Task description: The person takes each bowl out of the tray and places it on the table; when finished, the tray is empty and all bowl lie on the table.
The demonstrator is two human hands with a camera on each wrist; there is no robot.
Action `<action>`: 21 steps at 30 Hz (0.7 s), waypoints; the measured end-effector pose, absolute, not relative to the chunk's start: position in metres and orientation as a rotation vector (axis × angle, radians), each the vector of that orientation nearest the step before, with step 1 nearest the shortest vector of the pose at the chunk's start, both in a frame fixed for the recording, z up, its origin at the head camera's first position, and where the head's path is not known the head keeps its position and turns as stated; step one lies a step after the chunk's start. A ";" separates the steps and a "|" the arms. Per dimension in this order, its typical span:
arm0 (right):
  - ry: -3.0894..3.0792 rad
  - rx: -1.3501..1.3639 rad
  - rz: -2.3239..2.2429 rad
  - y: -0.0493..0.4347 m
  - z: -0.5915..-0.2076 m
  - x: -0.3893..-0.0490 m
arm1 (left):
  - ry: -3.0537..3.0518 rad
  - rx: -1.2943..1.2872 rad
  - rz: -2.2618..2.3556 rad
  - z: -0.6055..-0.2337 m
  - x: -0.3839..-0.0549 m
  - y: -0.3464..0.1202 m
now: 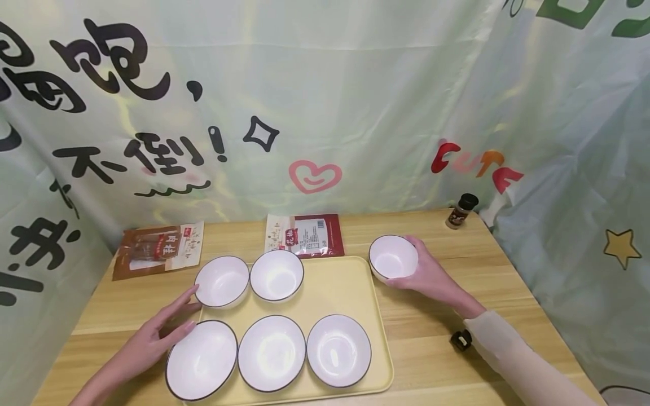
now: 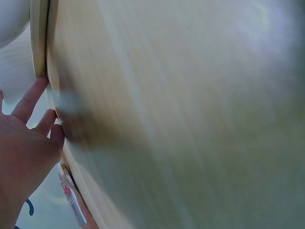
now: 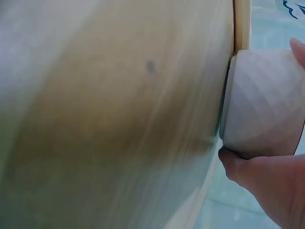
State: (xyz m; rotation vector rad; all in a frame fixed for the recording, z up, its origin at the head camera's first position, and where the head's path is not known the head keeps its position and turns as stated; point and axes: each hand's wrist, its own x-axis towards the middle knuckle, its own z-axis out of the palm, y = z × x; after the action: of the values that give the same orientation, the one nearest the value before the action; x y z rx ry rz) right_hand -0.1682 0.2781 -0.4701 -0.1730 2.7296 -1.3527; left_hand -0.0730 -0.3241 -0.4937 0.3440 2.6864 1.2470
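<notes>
My right hand grips a small white bowl with a dark rim, to the right of the yellow tray. In the right wrist view, the faceted outside of this bowl shows close to the table surface. At the tray's left edge, my left hand has its fingers extended, fingertips right by an upper-left bowl and a large front-left bowl. Beside these on the tray are another back bowl, a front middle bowl and a front right bowl.
Behind the tray lie a brown spice packet and a red and white packet. A small black-capped jar stands at the back right of the wooden table. Printed cloth hangs behind the table.
</notes>
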 end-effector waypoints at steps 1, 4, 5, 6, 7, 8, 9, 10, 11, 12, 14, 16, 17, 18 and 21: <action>2.726 -0.173 -1.352 0.278 -0.470 -0.168 | 2.682 0.346 1.255 -0.494 -0.073 -0.324; 2.720 -0.168 -1.343 0.277 -0.470 -0.169 | 2.669 0.353 1.271 -0.493 -0.072 -0.323; 2.717 -0.164 -1.340 0.277 -0.471 -0.169 | 2.665 0.356 1.276 -0.493 -0.072 -0.323; 2.714 -0.161 -1.338 0.276 -0.471 -0.169 | 2.662 0.357 1.279 -0.493 -0.072 -0.323; 2.711 -0.157 -1.336 0.277 -0.471 -0.169 | 2.659 0.357 1.279 -0.493 -0.072 -0.323; 2.707 -0.154 -1.337 0.277 -0.471 -0.169 | 2.660 0.359 1.277 -0.492 -0.073 -0.323; 2.700 -0.156 -1.338 0.277 -0.470 -0.169 | 2.661 0.360 1.275 -0.492 -0.073 -0.323; 2.690 -0.154 -1.341 0.277 -0.470 -0.169 | 2.659 0.360 1.275 -0.492 -0.073 -0.323; 2.679 -0.161 -1.347 0.278 -0.470 -0.169 | 2.662 0.361 1.272 -0.492 -0.073 -0.323; 2.664 -0.165 -1.353 0.277 -0.469 -0.169 | 2.664 0.360 1.270 -0.492 -0.073 -0.323; 2.633 -0.177 -1.366 0.278 -0.468 -0.170 | 2.667 0.363 1.269 -0.493 -0.072 -0.324; 2.602 -0.187 -1.377 0.279 -0.468 -0.171 | 2.669 0.363 1.270 -0.493 -0.073 -0.324; 2.585 -0.195 -1.381 0.280 -0.467 -0.172 | 2.670 0.363 1.270 -0.493 -0.073 -0.325; 2.567 -0.200 -1.384 0.281 -0.466 -0.172 | 2.669 0.362 1.270 -0.493 -0.073 -0.324; 2.534 -0.204 -1.383 0.285 -0.462 -0.173 | 2.674 0.362 1.265 -0.493 -0.075 -0.323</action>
State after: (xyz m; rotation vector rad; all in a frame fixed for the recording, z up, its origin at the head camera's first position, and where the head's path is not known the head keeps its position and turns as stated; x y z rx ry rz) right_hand -0.1733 0.2846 -0.4620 -0.2038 2.5344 -1.3831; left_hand -0.0745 -0.3233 -0.4934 0.3620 2.6735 1.2651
